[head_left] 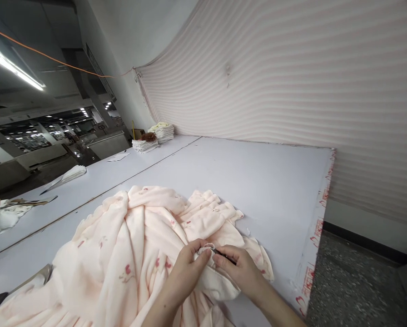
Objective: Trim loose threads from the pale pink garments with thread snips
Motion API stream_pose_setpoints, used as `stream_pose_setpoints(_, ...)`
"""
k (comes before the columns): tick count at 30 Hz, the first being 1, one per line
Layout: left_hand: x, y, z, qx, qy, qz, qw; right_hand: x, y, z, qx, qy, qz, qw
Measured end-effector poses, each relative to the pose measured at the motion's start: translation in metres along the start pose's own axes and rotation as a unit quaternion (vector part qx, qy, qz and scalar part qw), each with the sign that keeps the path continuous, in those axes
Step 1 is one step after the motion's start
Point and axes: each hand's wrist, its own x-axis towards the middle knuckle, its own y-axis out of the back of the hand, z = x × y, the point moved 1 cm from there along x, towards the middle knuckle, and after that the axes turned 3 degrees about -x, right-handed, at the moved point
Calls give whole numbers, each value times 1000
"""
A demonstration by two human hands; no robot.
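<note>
A pale pink fleecy cloth (115, 245) with small red and brown motifs and a scalloped edge lies bunched on the table. At its near right part, my left hand (189, 268) is closed, pinching the cloth's edge between thumb and fingers. White thread (209, 245) loops up at the fingertips. My right hand (239, 270), close beside it, is wrapped round a small dark tool (225, 256) that looks like thread snips. The tool's tip is at the pinched edge, partly hidden by my fingers.
The pale table (258, 181) has a right edge with red-printed tape. A striped pink-white sheet (275, 81) hangs behind it. Folded cloth stacks (164, 133) stand at the far left corner. White scraps (6, 215) and a dark-handled metal tool (33, 281) lie at left.
</note>
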Motion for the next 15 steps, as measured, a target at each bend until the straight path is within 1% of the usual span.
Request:
stream_pose_setpoints(3, -2, -2, -3, 31, -5, -20, 999, -3, 0, 2, 31, -30, -15, 999)
stream_pose_setpoints(4, -3, -3, -5, 46, -11, -18, 999, -3, 2, 3, 34, -37, -12, 999)
stream_pose_setpoints(6, -5, -1, -10, 69, -37, 10, 997, 0, 9, 9, 18, -44, 17, 999)
stream_pose_setpoints(7, -6, 1, -13, 62, -51, 30, 996, 5, 14, 13, -6, -40, 51, 998)
stream_pose_setpoints(9, -4, 9, -16, -7, -60, 76, 995, 24, 30, 23, -70, -26, 136, 988)
stream_pose_setpoints(10, -2, 13, -17, -58, -54, 99, 992, 36, 38, 30, -110, -17, 183, 977)
stream_pose_setpoints(11, 0, 18, -17, -103, -44, 120, 986, 51, 46, 36, -130, -14, 203, 970)
stream_pose_setpoints(12, 3, 22, -15, -128, -37, 135, 982, 65, 52, 41, -141, -15, 212, 967)
stream_pose_setpoints(13, 6, 25, -12, -126, -35, 141, 981, 79, 57, 46, -150, -17, 214, 965)
stream_pose_setpoints(15, 10, 27, -3, -61, -40, 113, 991, 98, 61, 49, -159, -14, 199, 967)
